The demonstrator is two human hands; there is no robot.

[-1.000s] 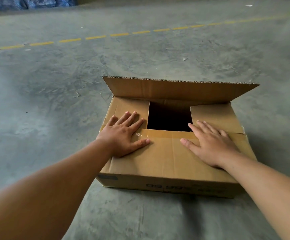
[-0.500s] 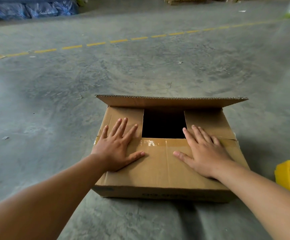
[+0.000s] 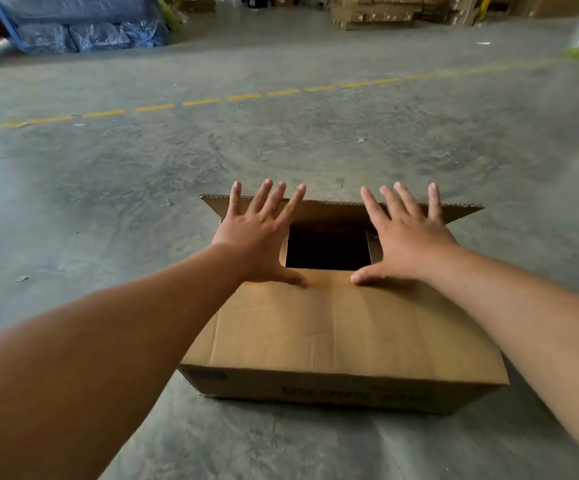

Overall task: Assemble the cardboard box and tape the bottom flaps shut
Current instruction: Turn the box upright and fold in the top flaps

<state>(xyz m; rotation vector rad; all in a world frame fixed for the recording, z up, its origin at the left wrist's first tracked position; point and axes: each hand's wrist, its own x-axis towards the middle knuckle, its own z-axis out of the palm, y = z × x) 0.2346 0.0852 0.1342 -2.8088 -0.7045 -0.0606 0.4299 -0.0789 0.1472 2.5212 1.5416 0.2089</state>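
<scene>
— Sitting on the concrete floor (image 3: 108, 209) right in front of the person, the cardboard box (image 3: 336, 327) has its near long flap (image 3: 343, 320) folded flat over the top, and a dark square gap (image 3: 327, 249) shows between that flap and the far one

— And the far flap?

— The far flap (image 3: 333, 209) stands up at a slant along the back edge, its corrugated rim showing. Two short side flaps lie folded in beneath, mostly hidden by the hands

— What are the hands doing?

— Both are spread wide with fingers splayed, gripping nothing. The left hand (image 3: 260, 233) and the right hand (image 3: 409, 233) sit either side of the gap, each thumb touching the far edge of the near flap, fingertips reaching up to the far flap's rim. Whether the fingertips touch that rim, I cannot tell

— Anything further out?

— A dashed yellow line (image 3: 246, 97) crosses the floor beyond the box. Past it, blue plastic-wrapped bundles (image 3: 83, 32) sit at the far left, and stacked cartons (image 3: 378, 12) stand at the far back. Blurred print runs along the box's near side
</scene>
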